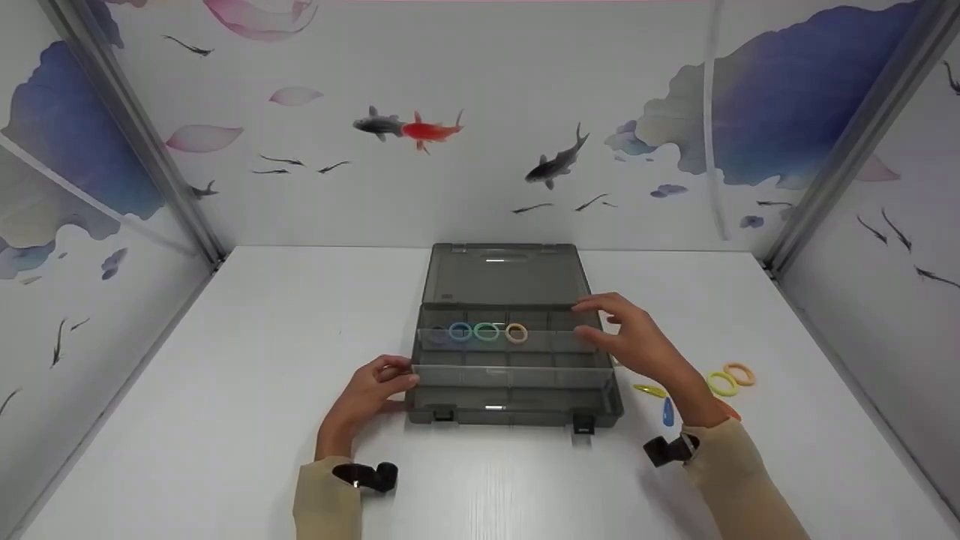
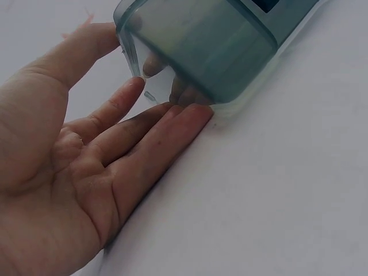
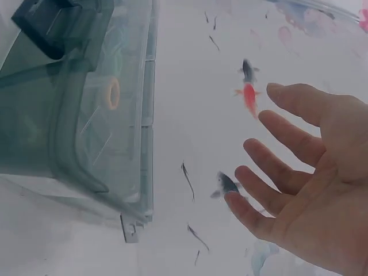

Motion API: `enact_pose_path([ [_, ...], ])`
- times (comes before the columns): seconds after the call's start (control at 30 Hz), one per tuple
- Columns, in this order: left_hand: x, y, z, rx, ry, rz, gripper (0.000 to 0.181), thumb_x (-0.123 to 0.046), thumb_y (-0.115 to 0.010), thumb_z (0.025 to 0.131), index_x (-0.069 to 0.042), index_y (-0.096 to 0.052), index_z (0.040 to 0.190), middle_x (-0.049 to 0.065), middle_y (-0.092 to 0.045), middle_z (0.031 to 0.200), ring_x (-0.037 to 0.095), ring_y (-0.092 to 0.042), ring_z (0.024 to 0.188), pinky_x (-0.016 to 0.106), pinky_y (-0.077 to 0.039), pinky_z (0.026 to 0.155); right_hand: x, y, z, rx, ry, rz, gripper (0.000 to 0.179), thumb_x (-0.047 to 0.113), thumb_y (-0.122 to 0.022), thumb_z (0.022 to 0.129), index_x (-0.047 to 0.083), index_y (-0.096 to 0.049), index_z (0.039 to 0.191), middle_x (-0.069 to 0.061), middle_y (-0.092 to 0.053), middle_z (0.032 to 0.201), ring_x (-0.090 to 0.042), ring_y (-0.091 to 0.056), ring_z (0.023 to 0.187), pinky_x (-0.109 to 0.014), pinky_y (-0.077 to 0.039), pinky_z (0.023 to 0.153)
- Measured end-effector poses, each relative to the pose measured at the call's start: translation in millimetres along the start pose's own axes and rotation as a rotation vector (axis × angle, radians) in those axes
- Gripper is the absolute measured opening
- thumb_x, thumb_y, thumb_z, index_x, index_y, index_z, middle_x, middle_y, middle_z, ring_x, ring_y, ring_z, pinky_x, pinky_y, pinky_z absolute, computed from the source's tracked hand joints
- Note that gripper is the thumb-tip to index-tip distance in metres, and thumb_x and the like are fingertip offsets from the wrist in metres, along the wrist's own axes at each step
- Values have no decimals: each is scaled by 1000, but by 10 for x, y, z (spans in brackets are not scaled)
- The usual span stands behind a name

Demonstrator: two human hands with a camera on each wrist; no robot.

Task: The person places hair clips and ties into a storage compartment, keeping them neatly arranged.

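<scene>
Gripped by neither hand, a grey translucent compartment box [image 1: 510, 417] is touched at its left wall by the left hand [image 1: 369, 384], whose fingers are laid against the plastic, presumably so that sliding is prevented. Nothing is held by the right hand [image 1: 631, 336], which is poised at the box's right end with fingers spread. The box is set on a white table [image 1: 195, 420] before the person, probably so that it can be reached from both sides. Its lid [image 1: 506, 277] is folded back, leaving the compartments exposed. A blue ring [image 1: 451, 331], a green ring [image 1: 476, 332] and a peach ring [image 1: 508, 334] are lined up at the rear divider [image 1: 555, 341]; on which side of it cannot be told. To the right, a yellow ring [image 1: 724, 394] and an orange ring [image 1: 753, 373] are laid side by side, with a yellow hair clip [image 1: 649, 391] and a blue hair clip [image 1: 668, 412] nearer the box, perhaps placed for the right hand's reach. An orange piece [image 1: 730, 409] is partly hidden by the right wrist. Beyond, the rear wall [image 1: 480, 202] is decorated with painted fish [image 1: 431, 131].
</scene>
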State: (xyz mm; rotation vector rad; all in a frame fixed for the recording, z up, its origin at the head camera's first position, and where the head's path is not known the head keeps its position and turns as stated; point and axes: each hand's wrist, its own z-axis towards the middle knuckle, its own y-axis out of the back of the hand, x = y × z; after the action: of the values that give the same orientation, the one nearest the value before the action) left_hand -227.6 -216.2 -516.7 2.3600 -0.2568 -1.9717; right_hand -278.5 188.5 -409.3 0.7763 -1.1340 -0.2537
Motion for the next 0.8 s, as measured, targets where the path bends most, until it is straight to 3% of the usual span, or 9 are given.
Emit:
enact_pose_path([
  [0.47,-13,-12,-18,-19,11,10,51,-32,-75,91,-7,-58,132,16,-58,142,27,-60,124,44,-56,97,-428,277,-231,-83,-156,80,50,38,-62,100,8,-57,139,-17,-52,147,-37,-47,138,-55,-41,113],
  [0.8,-21,-9,-14,-20,10,28,52,-34,-74,91,-7,-58,133,15,-60,139,26,-58,125,44,-56,96,-605,597,-404,-138,-263,98,59,48,-57,100,8,-54,143,-20,-49,151,-40,-40,143,-60,-35,115],
])
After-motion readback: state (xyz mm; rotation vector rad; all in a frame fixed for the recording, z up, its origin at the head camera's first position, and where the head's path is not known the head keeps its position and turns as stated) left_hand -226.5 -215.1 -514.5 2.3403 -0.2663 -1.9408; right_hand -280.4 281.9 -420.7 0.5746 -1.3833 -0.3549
